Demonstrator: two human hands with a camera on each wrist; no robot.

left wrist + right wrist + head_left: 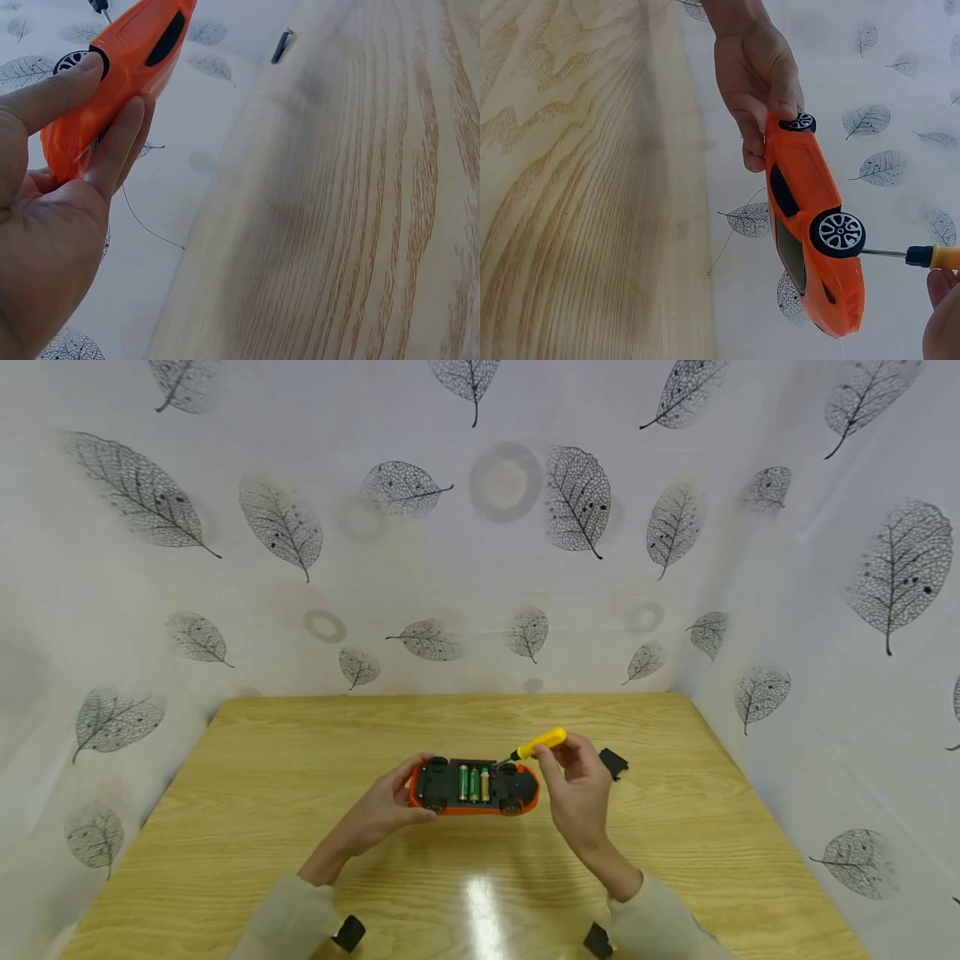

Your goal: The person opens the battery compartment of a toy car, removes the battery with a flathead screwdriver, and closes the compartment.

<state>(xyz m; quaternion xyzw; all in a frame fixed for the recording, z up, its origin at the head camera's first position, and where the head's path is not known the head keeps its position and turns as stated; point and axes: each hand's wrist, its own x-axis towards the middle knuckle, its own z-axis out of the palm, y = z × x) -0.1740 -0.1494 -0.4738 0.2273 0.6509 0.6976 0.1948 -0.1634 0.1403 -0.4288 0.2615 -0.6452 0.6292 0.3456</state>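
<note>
An orange toy car is held upside down above the table, its black underside facing up in the head view. Three batteries, green and gold, lie side by side in its uncovered battery compartment. My left hand grips the left end, thumb on a wheel and fingers along the body. My right hand holds a yellow-handled screwdriver. The metal shaft slants down to the compartment's right edge, beside the gold battery. In the right wrist view the tip is hidden behind a wheel.
A small black plastic piece, like a battery cover, lies on the wooden table just beyond my right hand. White cloth with a leaf print stands behind the table and along its sides. Small black items show beside both sleeves.
</note>
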